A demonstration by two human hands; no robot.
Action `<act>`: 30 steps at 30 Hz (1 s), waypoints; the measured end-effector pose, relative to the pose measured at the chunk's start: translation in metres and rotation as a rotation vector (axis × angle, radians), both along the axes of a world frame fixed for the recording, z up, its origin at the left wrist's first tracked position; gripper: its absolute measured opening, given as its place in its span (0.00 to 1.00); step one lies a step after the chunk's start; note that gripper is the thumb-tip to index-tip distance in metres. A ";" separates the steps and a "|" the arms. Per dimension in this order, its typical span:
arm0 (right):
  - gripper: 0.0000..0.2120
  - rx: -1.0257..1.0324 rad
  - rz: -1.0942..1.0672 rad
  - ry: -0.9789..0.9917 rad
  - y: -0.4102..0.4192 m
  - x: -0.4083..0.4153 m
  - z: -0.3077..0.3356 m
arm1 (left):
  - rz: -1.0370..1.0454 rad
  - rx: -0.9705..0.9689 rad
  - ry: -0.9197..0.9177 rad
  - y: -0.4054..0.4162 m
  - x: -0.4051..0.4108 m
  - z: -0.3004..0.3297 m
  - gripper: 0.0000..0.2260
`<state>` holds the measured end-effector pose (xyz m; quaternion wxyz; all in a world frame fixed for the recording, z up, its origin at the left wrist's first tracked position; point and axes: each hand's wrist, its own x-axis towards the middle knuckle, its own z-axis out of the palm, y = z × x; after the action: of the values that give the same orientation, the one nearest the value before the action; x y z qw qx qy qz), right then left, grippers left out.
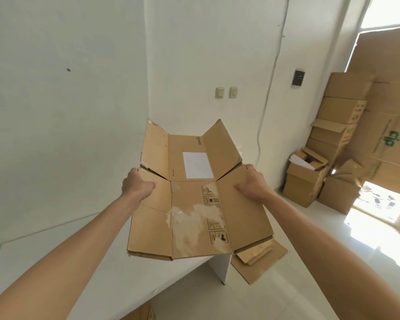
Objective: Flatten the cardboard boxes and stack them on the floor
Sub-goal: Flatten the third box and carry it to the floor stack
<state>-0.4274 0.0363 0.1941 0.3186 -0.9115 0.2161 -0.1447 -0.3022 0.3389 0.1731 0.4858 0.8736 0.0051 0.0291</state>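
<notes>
A brown cardboard box (194, 199), opened out nearly flat, hangs in the air in front of me above the white table's far end. It carries a white label, printed symbols and torn tape marks, and its far flaps angle upward. My left hand (138, 184) grips its left edge and my right hand (253, 184) grips its right edge, thumbs on top. On the floor beyond the table lies a stack of flattened cardboard (261, 257), partly hidden behind the held box.
A white table (56, 269) stands below my arms against the white wall. Stacked and open cardboard boxes (337, 139) fill the right corner by a bright doorway. The white tiled floor (310, 262) stretches to the right. Another piece of cardboard (139, 312) peeks out under the table.
</notes>
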 end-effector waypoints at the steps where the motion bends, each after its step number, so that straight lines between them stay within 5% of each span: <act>1: 0.28 0.003 -0.012 -0.006 -0.013 -0.008 0.000 | -0.011 -0.002 0.002 -0.014 -0.005 0.001 0.36; 30: 0.30 0.094 -0.051 -0.137 -0.497 0.029 -0.024 | -0.055 -0.077 0.021 -0.493 0.053 -0.019 0.27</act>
<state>-0.3980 -0.4605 0.1702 0.3714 -0.8776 0.2237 -0.2044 -0.2495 -0.1537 0.1536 0.5196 0.8543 -0.0128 0.0062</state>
